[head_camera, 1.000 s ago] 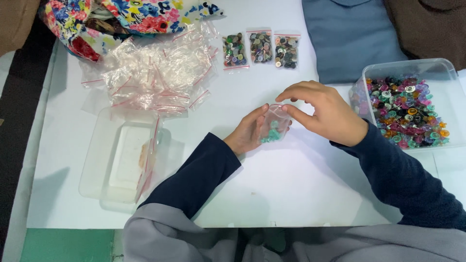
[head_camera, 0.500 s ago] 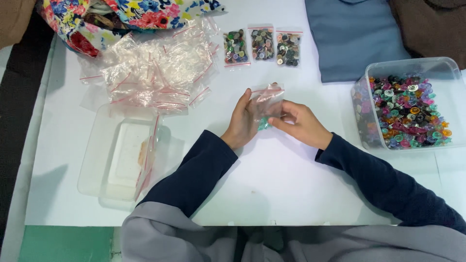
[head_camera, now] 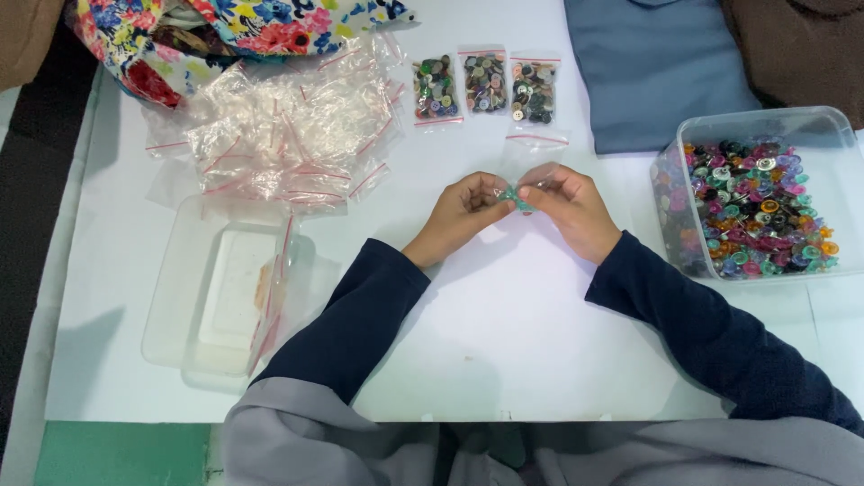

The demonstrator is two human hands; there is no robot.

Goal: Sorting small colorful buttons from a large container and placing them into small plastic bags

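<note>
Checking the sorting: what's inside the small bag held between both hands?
The small clear bag shows a few teal buttons near its bottom; the left hand and right hand cover any others.

1. The small zip bag point(head_camera: 526, 171) sits at the middle of the table point(head_camera: 504, 360), pinched between the left hand point(head_camera: 463, 209) and the right hand point(head_camera: 569, 205).
2. Behind the small zip bag, three filled button bags point(head_camera: 486, 85) lie in a row.
3. Left of it lies a heap of empty zip bags point(head_camera: 288, 135), with a container lid point(head_camera: 225, 292) nearer the person.
4. Right of it stands a tub of buttons point(head_camera: 756, 193), with folded cloth point(head_camera: 657, 72) behind the tub.
</note>
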